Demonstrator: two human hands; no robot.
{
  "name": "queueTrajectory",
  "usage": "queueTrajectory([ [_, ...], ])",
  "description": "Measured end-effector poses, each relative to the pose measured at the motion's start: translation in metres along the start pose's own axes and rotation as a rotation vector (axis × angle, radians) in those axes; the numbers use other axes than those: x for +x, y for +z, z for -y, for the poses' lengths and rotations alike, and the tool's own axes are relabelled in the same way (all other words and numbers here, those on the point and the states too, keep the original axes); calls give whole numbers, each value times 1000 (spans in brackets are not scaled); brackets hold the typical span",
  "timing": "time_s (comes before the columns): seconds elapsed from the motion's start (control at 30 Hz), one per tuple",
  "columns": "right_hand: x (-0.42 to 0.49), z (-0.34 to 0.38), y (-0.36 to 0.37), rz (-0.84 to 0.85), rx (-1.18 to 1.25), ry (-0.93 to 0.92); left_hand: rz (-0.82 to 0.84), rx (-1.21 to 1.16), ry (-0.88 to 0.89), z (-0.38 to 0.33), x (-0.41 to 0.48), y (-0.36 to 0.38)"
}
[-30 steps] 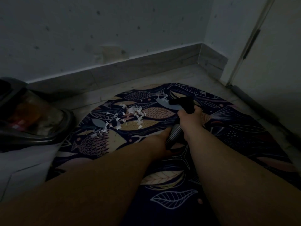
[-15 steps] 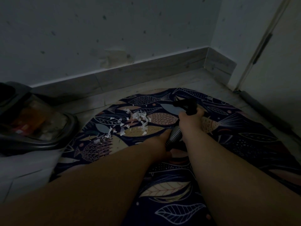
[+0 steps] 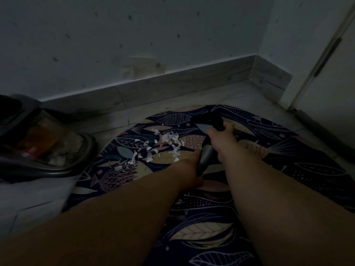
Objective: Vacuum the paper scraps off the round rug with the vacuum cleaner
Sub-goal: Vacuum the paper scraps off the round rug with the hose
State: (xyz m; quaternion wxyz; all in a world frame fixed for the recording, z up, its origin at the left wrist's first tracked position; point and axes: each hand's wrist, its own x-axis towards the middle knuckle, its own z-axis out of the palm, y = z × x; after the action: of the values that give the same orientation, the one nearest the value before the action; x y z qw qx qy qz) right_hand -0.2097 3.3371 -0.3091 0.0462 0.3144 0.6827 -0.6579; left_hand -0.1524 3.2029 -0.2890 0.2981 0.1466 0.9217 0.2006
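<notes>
The paper scraps (image 3: 169,140) lie on the far-left part of the round rug (image 3: 288,150): one dense white heap, plus a looser trail running toward the rug's left edge. They are too small and overlapped for an exact count, though there look to be a few dozen.

Just right of the heap, over the rug's far middle, sits the black nozzle (image 3: 213,121) of the vacuum cleaner, near the scraps but not on them. The right hand (image 3: 221,139) has its grip closed round the nozzle's neck. The left hand (image 3: 190,169) has its grip wrapped on the ribbed hose (image 3: 204,157) lower down, though its fingers are mostly hidden beneath it.

The step in hand looks like bringing the nozzle to the paper, and no clearing shows yet. The next move calls for sweeping the mouth leftward and low across the heap, then along the trail, with the hose fed forward.

There is one rug, one nozzle, one hose and two hands. One vacuum cleaner body (image 3: 48,146) stands off the rug's left edge, and one skirting board (image 3: 172,83) runs beyond its far edge.
</notes>
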Motion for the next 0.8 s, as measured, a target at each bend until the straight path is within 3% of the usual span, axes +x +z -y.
queueTrajectory([
  [0.27, -4, 1, 0, -114, 4, 13, 60, 37, 9, -2, 4, -10],
  [0.8, -36, -28, -111, -444, 45, 128, 179, 125, 195, -81, 5, 47],
])
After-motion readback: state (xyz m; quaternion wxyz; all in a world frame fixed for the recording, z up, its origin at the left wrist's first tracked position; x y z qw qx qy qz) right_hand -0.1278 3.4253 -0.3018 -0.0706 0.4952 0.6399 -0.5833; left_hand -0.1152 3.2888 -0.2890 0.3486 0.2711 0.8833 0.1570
